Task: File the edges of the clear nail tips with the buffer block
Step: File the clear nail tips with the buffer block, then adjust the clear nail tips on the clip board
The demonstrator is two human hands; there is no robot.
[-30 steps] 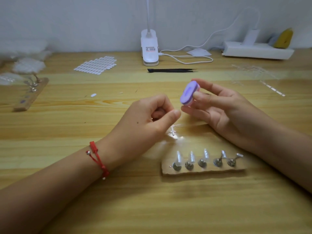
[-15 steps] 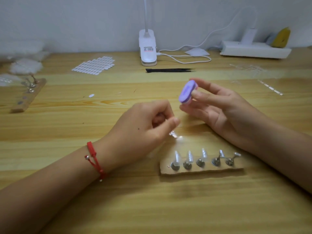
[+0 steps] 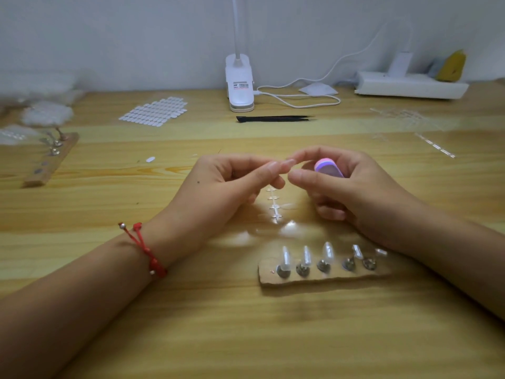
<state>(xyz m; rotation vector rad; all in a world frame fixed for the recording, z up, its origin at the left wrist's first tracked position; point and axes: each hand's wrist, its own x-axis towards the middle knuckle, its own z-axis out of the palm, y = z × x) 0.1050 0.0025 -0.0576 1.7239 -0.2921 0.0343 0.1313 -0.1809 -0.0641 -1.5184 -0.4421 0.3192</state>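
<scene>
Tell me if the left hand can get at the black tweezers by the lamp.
Probably yes: the tweezers lie on bare table beyond the left hand, nothing between, but its fingers pinch a clear tip strip.

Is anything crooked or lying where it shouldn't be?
Two small things. On the cardboard strip, the two right-hand nail stands lean sideways, unlike the other three. One white piece lies alone, away from the white sheet.

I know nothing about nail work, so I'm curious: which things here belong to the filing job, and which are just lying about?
In the job: buffer block in the right hand; left hand, pinching something too small to tell; clear strip below it; nail tips on the near stand.
Lying about: lamp, tweezers, sheet of white ovals, power strip, far stand.
</scene>
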